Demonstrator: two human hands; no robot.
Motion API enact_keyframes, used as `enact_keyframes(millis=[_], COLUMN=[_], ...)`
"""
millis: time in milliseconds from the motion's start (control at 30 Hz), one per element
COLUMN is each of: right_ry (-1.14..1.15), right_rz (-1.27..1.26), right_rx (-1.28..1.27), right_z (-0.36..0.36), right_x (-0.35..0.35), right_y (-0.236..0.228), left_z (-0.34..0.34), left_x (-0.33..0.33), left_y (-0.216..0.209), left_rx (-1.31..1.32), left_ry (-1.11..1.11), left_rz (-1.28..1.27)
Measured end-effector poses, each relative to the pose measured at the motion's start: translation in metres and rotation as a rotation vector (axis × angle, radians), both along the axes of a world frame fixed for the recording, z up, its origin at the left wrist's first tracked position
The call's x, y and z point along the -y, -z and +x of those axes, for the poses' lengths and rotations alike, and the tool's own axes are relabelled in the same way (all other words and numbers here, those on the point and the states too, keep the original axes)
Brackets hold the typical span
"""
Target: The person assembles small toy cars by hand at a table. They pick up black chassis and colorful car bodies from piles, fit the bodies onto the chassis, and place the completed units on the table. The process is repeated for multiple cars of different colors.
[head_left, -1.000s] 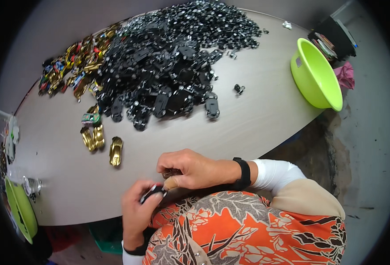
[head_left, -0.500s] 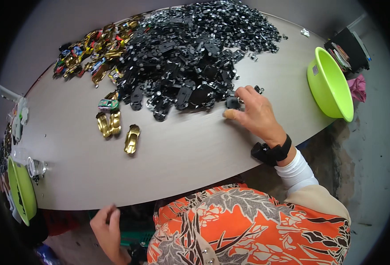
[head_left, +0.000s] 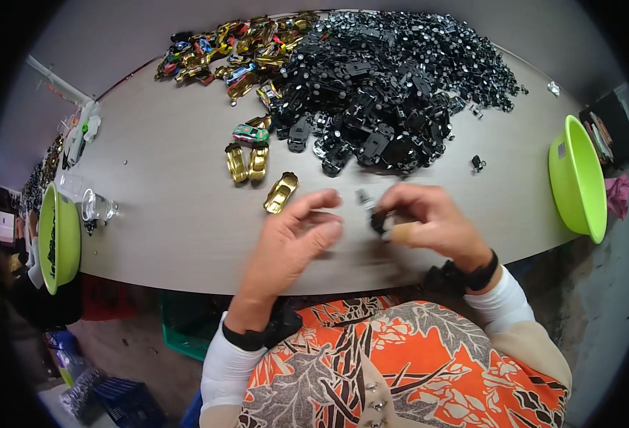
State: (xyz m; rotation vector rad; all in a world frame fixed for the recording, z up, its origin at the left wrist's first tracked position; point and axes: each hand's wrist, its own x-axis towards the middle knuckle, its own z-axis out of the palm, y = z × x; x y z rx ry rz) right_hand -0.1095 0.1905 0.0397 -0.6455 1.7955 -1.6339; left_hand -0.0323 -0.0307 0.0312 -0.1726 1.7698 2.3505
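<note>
My right hand (head_left: 439, 222) is closed on a small black toy car chassis (head_left: 378, 220), pinched between thumb and fingers above the table; motion blurs it. A tan wrap covers the thumb tip. Facing it from the left, my left hand (head_left: 286, 242) is raised with its fingers curved and apart, with nothing in it. Just beyond the left hand lies a gold toy car (head_left: 281, 193). Further left are a pair of gold car bodies (head_left: 257, 161) and a green toy car (head_left: 249, 134). A large heap of black chassis (head_left: 371, 93) rises beyond both hands.
Gold and coloured car bodies (head_left: 257, 53) are piled at the back left. Lime green basins stand at the right (head_left: 577, 182) and left (head_left: 61, 242) of the table (head_left: 186, 207). A clear cup (head_left: 99, 207) lies near the left basin. One small black part (head_left: 478, 163) lies by itself.
My right hand has drawn back from the heap's edge with a black chassis. My left hand has come up from below the table edge toward it. The view has shifted left.
</note>
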Motion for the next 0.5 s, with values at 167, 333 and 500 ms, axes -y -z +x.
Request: enact_keyframes(millis=[167,333,500], right_ry=[-0.101,-0.022,-0.251], right_rz=[-0.097,0.094,0.197], right_rx=[-0.081,-0.781,-0.966], right_z=[0.001,-0.025,-0.038], right_x=[0.060,0.103,0.127], right_y=[0.012,0.019,0.042], left_z=[0.015,0.034,0.035], left_x=[0.006,0.049,0.052], left_y=[0.020,0.027,0.026], left_rx=[0.027,0.112,0.063], left_ry=[-0.262,-0.449,-0.480], left_rz=[0.275,0.190,0.109])
